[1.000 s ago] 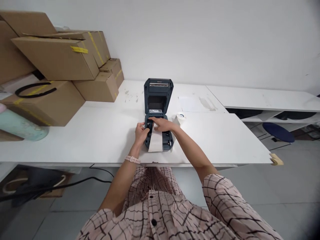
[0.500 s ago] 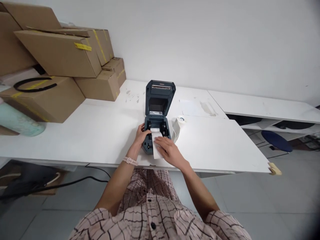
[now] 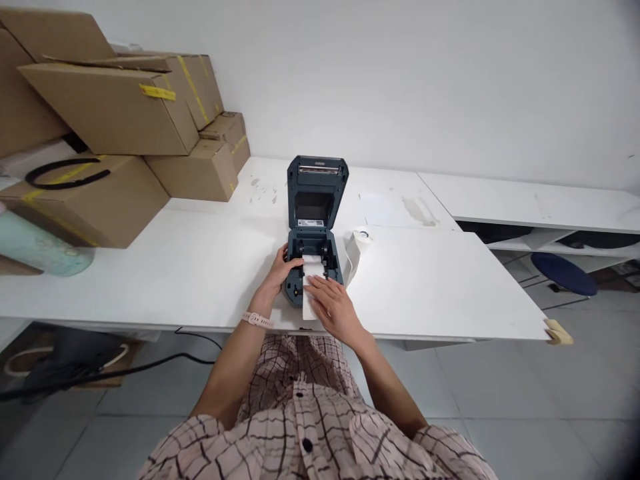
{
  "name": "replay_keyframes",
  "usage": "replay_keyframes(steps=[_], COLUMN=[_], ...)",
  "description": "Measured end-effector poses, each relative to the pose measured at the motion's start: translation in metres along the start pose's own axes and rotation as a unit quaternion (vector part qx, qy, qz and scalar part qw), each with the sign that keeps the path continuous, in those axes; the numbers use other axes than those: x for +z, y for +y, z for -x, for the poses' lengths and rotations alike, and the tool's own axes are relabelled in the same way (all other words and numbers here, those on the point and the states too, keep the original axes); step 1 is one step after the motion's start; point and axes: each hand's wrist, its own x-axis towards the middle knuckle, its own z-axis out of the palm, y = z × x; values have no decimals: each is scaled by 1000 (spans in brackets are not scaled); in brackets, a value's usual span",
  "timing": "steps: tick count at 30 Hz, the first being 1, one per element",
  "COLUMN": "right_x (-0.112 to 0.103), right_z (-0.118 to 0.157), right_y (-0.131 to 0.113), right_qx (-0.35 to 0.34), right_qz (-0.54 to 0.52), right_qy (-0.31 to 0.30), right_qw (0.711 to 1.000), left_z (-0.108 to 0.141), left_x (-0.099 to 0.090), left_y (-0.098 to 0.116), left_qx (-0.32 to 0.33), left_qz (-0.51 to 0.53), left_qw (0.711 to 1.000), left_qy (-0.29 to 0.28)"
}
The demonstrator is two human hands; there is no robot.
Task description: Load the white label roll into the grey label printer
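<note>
A dark grey label printer (image 3: pixel 294 292) stands on the white table with its lid tipped up and back. From its inner bay a white paper strip (image 3: pixel 309 311) runs forward over the front edge. My left hand (image 3: pixel 278 272) grips the printer's left side, thumb over the rim near the paper. Across the strip lies my right hand (image 3: pixel 336 308), its fingers stretched out flat and partly covering the paper and the printer's front right. Beside the printer, to the right, a white label roll (image 3: pixel 361 241) has a loose end hanging off it.
Cardboard boxes (image 3: pixel 125 113) are stacked at the left, with a black band (image 3: pixel 67 181) and a mint-green cylindrical object (image 3: pixel 45 243) near them. A white table (image 3: pixel 425 287) extends right. A blue stool (image 3: pixel 564 273) stands beyond it, and black cables (image 3: pixel 165 357) hang below.
My right hand has shifted slightly left over the paper strip, its fingers lying further across it. The left hand keeps its place on the printer. The view has turned slightly.
</note>
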Motion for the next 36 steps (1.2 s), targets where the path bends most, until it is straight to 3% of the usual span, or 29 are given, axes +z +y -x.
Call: replay_keyframes(steps=[3,5,8,10,13,15,18,23,27,32,36], right_x=[-34,-68,-114,-133,-140,-136,-124,-86,-42,-16,-14], right_z=[-7,-28,-92,-147,-216,-234,-209,-94,-30,-7,-2], right_y=[-2,2,24,48,77,82,61,4,-8,3,13], right_qx=[-30,-53,-11,15,50,57,40,60,119,226,323], right_qz=[-62,-123,-143,-157,-198,-215,-208,-175,-173,-219,-307], right_qy=[-99,-115,67,143,135,110,139,214,208,174,127], right_qw=[993,984,987,977,970,969,967,959,955,933,886], left_z=[3,12,39,62,91,101,102,86,79,73,71], left_x=[-1,-2,-5,-8,-14,-19,-29,-39,-24,1,-1], left_y=[0,-3,-12,-19,-27,-31,-37,-35,-19,-7,-9], left_qx=[-6,-22,-40,-34,-15,-5,-10,-21,3,-42,-39], left_qz=[-2,-1,-1,-14,-29,-34,-29,17,4,6,-10], left_qw=[1000,1000,999,999,998,995,996,1000,1000,999,999], left_qy=[-15,-20,-12,-19,-62,-91,-80,-15,2,21,9])
